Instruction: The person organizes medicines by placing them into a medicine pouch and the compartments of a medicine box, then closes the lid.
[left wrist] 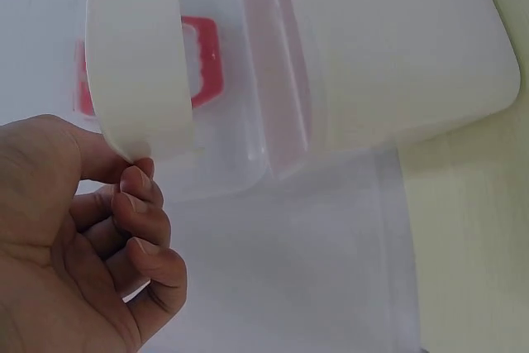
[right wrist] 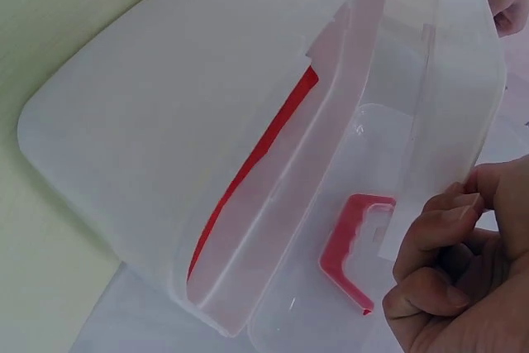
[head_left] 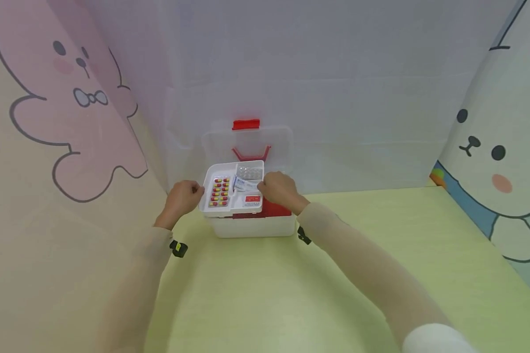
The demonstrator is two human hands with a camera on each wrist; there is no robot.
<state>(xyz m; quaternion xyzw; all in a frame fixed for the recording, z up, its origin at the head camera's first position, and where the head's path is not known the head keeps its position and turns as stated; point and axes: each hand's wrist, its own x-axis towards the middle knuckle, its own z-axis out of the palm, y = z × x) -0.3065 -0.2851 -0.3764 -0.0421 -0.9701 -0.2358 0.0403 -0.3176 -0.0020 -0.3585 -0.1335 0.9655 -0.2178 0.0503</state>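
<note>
A white tray [head_left: 223,169] is raised above a white box [head_left: 253,228], shifted to its left. My left hand [head_left: 183,198] pinches the tray's left edge between thumb and fingers. At the opposite edge my right hand [head_left: 280,189] grips the tray with curled fingers. In the tray lie a blister pack of red and yellow capsules [head_left: 220,191], a clear blister pack [head_left: 249,173], blue-and-white packets [head_left: 246,185] and a small red-and-white packet [head_left: 252,199]. Something red [head_left: 277,210] shows inside the box; the tray hides the rest.
The clear lid [head_left: 282,142] stands open behind the box, with a red handle [head_left: 251,158] and a red latch [head_left: 246,124]. A pale curtain [head_left: 335,98] hangs close behind. The box sits on a yellow-green table [head_left: 256,289], and cartoon-printed cloths flank both sides.
</note>
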